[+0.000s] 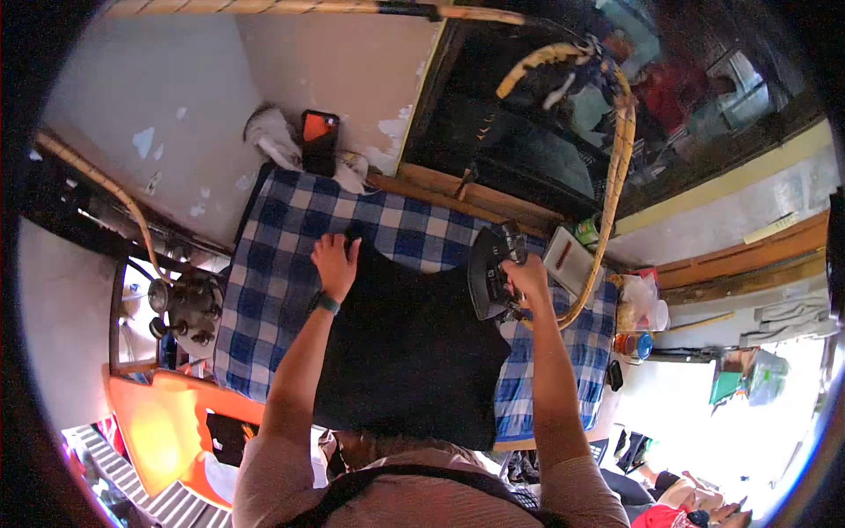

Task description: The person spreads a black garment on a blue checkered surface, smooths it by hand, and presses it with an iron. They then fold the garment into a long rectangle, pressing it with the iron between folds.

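A black garment (409,352) lies spread over a blue-and-white checkered cloth (273,238) that covers the table in front of me. My left hand (335,267) rests with its fingers stretched out on the garment's upper left edge; a dark watch (326,304) sits on that wrist. On the opposite side, my right hand (528,280) is wrapped round the handle of a dark clothes iron (484,275). The iron stands at the garment's upper right edge, its soleplate hidden from view. A thick tan hose (619,167) loops from above down to the iron's side.
A white tray (568,262) lies right of the iron, with jars (635,344) farther right. Behind the table's far edge are a dark window (519,123) and an orange-and-black object (319,136). A metal boiler-like device (189,304) and an orange chair (163,422) stand at left.
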### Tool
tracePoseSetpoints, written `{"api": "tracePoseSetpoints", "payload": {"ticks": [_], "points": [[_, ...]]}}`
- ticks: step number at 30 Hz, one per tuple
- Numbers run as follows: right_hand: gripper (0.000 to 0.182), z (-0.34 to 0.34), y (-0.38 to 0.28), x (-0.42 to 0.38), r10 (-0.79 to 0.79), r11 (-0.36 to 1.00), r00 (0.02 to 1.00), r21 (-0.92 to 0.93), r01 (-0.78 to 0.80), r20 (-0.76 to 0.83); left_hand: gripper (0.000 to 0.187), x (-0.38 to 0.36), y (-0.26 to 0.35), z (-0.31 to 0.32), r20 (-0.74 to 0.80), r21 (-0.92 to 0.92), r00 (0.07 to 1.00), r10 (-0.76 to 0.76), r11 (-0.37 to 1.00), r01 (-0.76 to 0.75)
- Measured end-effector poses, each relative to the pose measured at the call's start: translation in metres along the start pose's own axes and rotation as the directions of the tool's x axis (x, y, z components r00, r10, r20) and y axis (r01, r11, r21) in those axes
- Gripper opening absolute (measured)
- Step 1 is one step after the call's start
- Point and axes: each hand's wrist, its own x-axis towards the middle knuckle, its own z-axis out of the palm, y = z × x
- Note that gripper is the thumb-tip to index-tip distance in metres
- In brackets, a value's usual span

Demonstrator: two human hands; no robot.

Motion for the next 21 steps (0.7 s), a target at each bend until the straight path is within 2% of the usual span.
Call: {"api": "tracePoseSetpoints", "payload": {"ticks": [2,3,4,6,7,8,10,12,13,14,16,17,20,21], "points": [[0.022,0.003,-0.005,-0.011,-0.058,0.986,0.998,-0.155,0.053,-0.03,0.03,0.011,-0.012,0.016,0.114,-0.158,0.993,0.043,0.987,-0.025],[0.024,0.006,-0.019,-0.029,-0.092,0.967,0.996,-0.238,0.092,0.01,0.027,0.018,-0.011,0.02,0.026,-0.251,1.0,0.014,0.968,-0.007],[0.033,0.005,-0.031,-0.051,-0.048,0.966,0.998,-0.253,0.058,0.047,0.027,0.024,-0.012,0.024,0.012,-0.255,1.0,-0.002,0.967,0.005],[0.04,0.008,-0.045,-0.079,-0.135,0.964,0.97,-0.2,0.175,0.2,0.027,0.03,-0.016,0.031,-0.055,-0.502,0.996,-0.065,0.865,0.029],[0.04,0.019,-0.044,-0.087,-0.131,0.964,0.97,-0.201,0.173,0.204,0.025,0.034,-0.024,0.038,-0.042,-0.544,0.999,-0.023,0.839,-0.004],[0.039,0.031,-0.045,-0.095,-0.157,0.948,0.952,-0.232,0.22,0.262,0.025,0.038,-0.024,0.035,-0.04,-0.544,0.999,-0.02,0.839,-0.005],[0.038,0.044,-0.043,-0.097,-0.187,0.925,0.928,-0.262,0.277,0.322,0.024,0.045,-0.018,0.03,0.146,-0.53,0.978,-0.147,0.823,0.203],[0.036,0.062,-0.033,-0.083,-0.144,0.912,0.921,-0.314,0.265,0.361,0.025,0.054,-0.021,0.033,0.182,-0.547,0.974,-0.132,0.81,0.212],[0.052,0.069,-0.029,-0.074,-0.092,0.887,0.943,-0.404,0.223,0.319,0.027,0.051,-0.028,0.034,0.233,-0.559,0.966,-0.113,0.798,0.228],[0.052,0.072,-0.03,-0.076,-0.094,0.889,0.94,-0.398,0.228,0.329,0.027,0.047,-0.039,0.045,0.232,-0.55,0.966,-0.117,0.803,0.229],[0.052,0.076,-0.048,-0.076,-0.231,0.858,0.942,-0.406,0.314,0.241,0.032,0.053,-0.059,0.071,0.399,-0.635,0.909,-0.123,0.677,0.371],[0.052,0.078,-0.061,-0.075,-0.247,0.849,0.935,-0.408,0.335,0.253,0.037,0.06,-0.052,0.055,0.353,-0.394,0.933,-0.068,0.894,0.214],[0.056,0.088,-0.092,-0.088,-0.298,0.827,0.877,-0.357,0.435,0.378,0.042,0.068,-0.047,0.042,0.394,-0.315,0.915,-0.086,0.923,0.222],[0.057,0.096,-0.106,-0.092,-0.271,0.811,0.864,-0.384,0.442,0.424,0.046,0.073,-0.048,0.037,0.489,-0.358,0.867,-0.098,0.883,0.302]]}}
